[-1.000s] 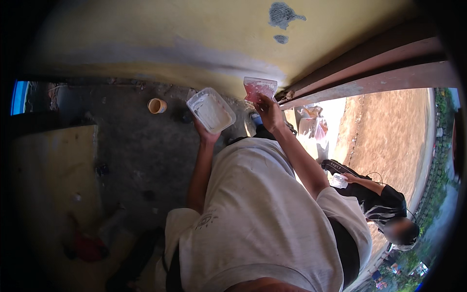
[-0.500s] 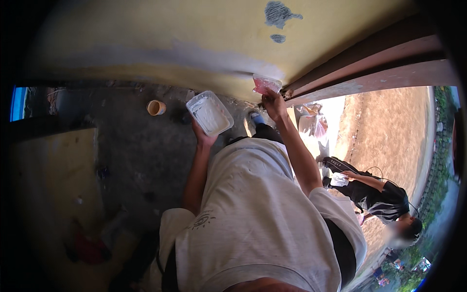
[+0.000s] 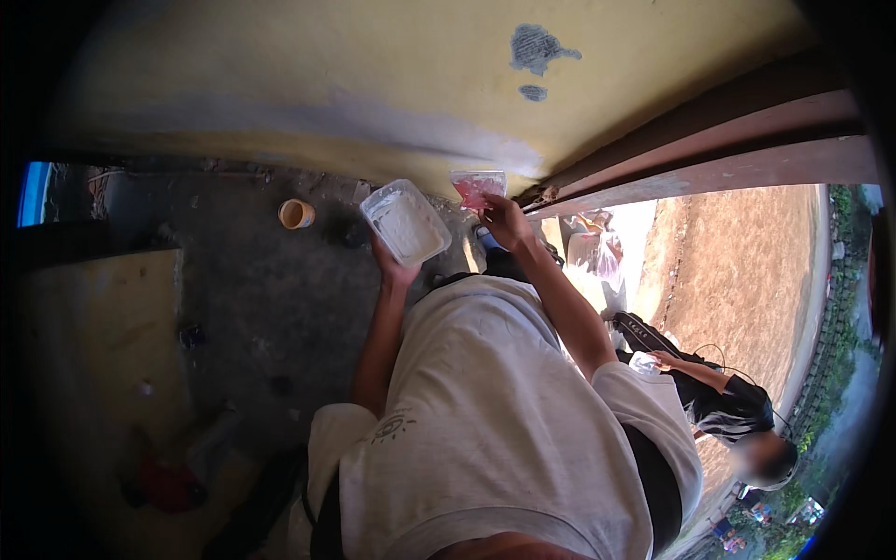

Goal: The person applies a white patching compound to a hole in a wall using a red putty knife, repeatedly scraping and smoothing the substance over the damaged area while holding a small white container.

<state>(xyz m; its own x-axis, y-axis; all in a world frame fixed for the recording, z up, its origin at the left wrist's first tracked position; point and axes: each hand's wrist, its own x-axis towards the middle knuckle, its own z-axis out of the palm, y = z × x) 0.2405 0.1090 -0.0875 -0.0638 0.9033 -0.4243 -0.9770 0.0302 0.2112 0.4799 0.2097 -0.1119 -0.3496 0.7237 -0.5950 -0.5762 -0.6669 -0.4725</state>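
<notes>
Tub (image 3: 406, 222) and scraper (image 3: 474, 189) near wall (image 3: 308, 65).
Fingers of left hand (image 3: 397, 267) hold the tub; of right hand (image 3: 507, 224), the scraper.

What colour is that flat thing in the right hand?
The flat thing is reddish pink and whitish, in the head view.

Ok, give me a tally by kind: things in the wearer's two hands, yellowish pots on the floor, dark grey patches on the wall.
White tub: 1
Red scraper: 1
Yellowish pot: 1
Dark grey patches: 2
Total: 5
</notes>
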